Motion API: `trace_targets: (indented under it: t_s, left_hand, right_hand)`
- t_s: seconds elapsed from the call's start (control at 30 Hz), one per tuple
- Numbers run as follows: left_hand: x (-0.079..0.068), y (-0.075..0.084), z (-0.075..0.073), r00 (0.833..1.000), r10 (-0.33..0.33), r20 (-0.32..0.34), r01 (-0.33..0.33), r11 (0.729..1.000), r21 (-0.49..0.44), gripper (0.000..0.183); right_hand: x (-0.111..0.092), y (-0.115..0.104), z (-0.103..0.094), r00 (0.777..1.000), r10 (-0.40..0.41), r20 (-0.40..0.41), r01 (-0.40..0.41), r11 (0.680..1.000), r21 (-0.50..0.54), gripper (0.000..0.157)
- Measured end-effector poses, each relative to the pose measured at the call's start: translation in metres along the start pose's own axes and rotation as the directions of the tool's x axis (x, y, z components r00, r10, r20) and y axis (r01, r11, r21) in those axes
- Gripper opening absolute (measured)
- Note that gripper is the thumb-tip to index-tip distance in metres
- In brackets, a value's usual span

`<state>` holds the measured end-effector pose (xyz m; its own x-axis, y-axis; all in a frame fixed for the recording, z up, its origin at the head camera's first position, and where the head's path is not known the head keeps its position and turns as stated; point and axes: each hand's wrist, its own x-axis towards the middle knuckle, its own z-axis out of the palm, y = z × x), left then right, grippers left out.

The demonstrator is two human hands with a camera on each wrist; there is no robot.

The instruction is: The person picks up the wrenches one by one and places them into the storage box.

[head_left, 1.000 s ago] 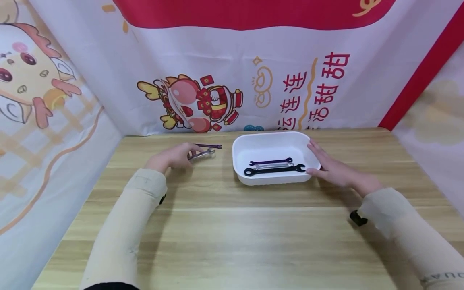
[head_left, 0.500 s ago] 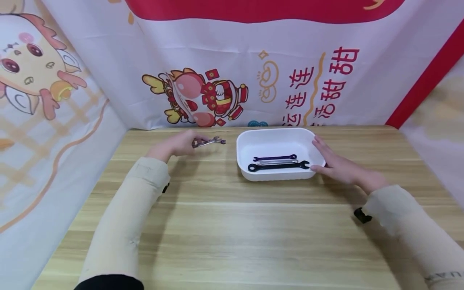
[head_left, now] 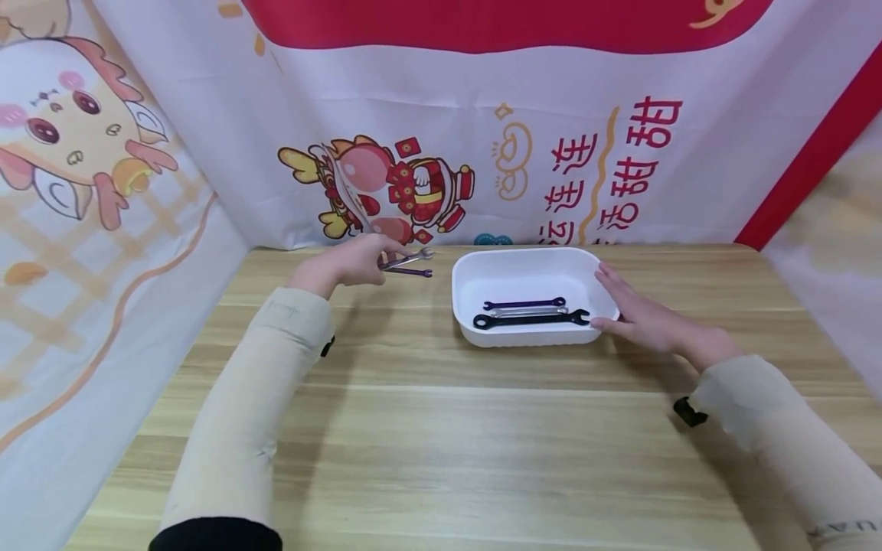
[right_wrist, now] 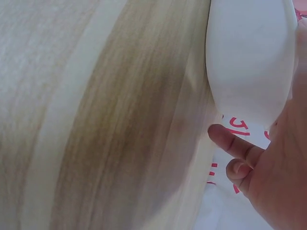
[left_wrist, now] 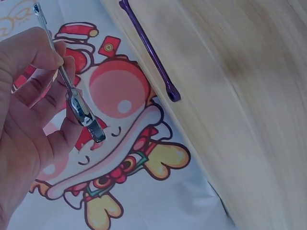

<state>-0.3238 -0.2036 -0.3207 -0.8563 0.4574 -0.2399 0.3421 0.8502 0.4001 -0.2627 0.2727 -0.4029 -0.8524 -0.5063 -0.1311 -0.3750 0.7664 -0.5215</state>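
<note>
My left hand (head_left: 358,259) pinches a silver combination wrench (left_wrist: 64,74) between thumb and fingers, raised off the table. Beneath it on the wood, close to the back edge, lies a small purple wrench (head_left: 411,271); in the left wrist view this purple wrench (left_wrist: 151,52) is apart from the fingers. A white plastic box (head_left: 463,325) stands to the right. Inside it lie a purple wrench (head_left: 524,304), a silver wrench (head_left: 513,311) and a larger black wrench (head_left: 530,320), side by side. My right hand (head_left: 644,317) rests against the box's right end, fingers fairly straight along its rim.
The wood-grain table (head_left: 441,444) reaches back to a printed white cloth (head_left: 551,84) hanging behind it. More printed cloth (head_left: 62,252) hangs at the left, with another pale cloth (head_left: 834,207) at the right.
My left hand has lifted the silver wrench from beside the purple one and moved slightly back and right. The right hand stays at the box, and the head view has shifted a little.
</note>
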Motion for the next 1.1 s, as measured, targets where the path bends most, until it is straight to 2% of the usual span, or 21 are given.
trace_targets:
  t_s: [0.23, 0.47, 0.7, 1.1]
  left_hand:
    - [0.008, 0.016, 0.006, 1.0, 0.008, 0.01, -0.008, 1.0, -0.022, 0.065]
    - [0.022, 0.038, 0.01, 0.997, 0.071, 0.022, -0.07, 0.997, -0.031, 0.062]
    - [0.036, 0.06, 0.013, 0.988, 0.148, 0.048, -0.148, 0.989, -0.019, 0.061]
    - [0.052, 0.092, 0.016, 0.979, 0.194, 0.066, -0.194, 0.981, -0.001, 0.063]
  right_hand:
    - [0.002, -0.003, -0.001, 1.0, 0.024, 0.012, -0.023, 0.996, -0.088, 0.099]
    - [0.002, -0.001, 0.0, 1.0, 0.02, 0.007, -0.019, 0.988, -0.152, 0.099]
    - [0.002, -0.002, -0.002, 1.0, 0.015, 0.021, -0.012, 0.988, -0.156, 0.097]
    - [0.001, 0.0, -0.002, 0.999, 0.036, 0.033, -0.032, 0.991, -0.127, 0.097]
